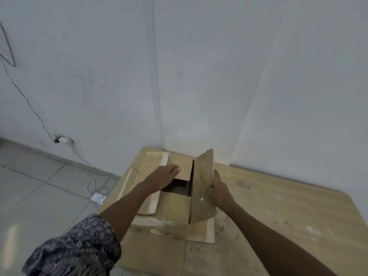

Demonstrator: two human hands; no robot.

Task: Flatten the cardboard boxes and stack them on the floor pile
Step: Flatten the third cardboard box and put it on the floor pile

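A brown cardboard box (173,208) stands in the room's corner on flat cardboard sheets (155,251) lying on the floor. Its top is partly open, with a dark gap in the middle. My left hand (163,177) lies palm down on the far top flap (184,168), fingers together. My right hand (218,191) grips the edge of the right flap (202,182), which stands upright. The near flap lies flat over the front of the box.
A pale wooden board (278,206) covers the floor to the right, dusty. White walls meet in the corner just behind the box. To the left are grey floor tiles, a wall socket (63,139) with cables, and a white charger (98,197).
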